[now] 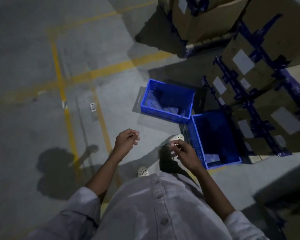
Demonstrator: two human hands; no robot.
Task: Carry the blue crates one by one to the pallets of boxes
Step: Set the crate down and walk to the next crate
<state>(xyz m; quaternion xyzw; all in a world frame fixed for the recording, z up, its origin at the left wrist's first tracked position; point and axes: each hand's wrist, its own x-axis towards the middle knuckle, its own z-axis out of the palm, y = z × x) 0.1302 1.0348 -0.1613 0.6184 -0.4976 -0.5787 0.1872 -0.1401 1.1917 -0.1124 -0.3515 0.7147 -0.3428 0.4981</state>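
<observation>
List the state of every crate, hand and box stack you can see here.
Far blue crate: on the floor, upright, open-topped, something pale inside.
Near blue crate: on the floor beside the boxes, upright, open-topped.
Left hand: free, fingers loosely curled, holding no crate.
Right hand: free, fingers curled, holding no crate.
Cardboard boxes: stacked, closed, strapped with dark blue bands.

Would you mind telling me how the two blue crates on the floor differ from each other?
The farther crate sits out on the open floor, better lit; the nearer crate lies in shadow against the pallet of boxes. They are turned at different angles, corners almost meeting. Both are blue, open-topped and resting on the floor, neither held.
</observation>
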